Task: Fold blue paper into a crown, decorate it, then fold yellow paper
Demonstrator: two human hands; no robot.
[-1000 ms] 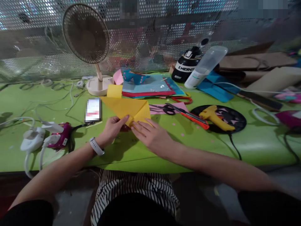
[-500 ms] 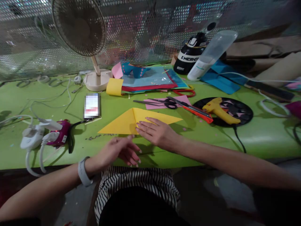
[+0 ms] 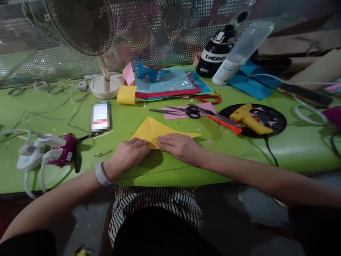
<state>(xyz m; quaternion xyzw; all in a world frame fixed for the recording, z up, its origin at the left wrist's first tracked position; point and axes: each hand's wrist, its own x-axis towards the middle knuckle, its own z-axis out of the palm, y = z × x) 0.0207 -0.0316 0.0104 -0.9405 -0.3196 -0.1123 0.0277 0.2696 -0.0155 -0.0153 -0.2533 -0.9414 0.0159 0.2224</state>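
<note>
A yellow sheet of paper [image 3: 154, 129], folded into a triangle, lies on the green table [image 3: 170, 167] in front of me. My left hand [image 3: 130, 153] rests on its near left corner with the fingers curled down onto the paper. My right hand [image 3: 178, 146] lies flat on the near edge of the paper, fingers stretched out and pointing left. The fingertips of both hands almost meet at the fold. A white watch band sits on my left wrist.
A phone [image 3: 100, 116] lies left of the paper, and a plug strip with chargers [image 3: 50, 154] sits further left. Behind are scissors [image 3: 183, 112], an orange cutter [image 3: 221, 121], a yellow glue gun [image 3: 246, 119] on a black disc, stacked coloured sheets [image 3: 167, 87], a fan [image 3: 87, 32] and bottles [image 3: 237, 53].
The paper was turned and laid flat as a triangle. My left hand let go, drew back toward me, then came forward again onto the paper's left corner. My right hand stayed pressing on it.
</note>
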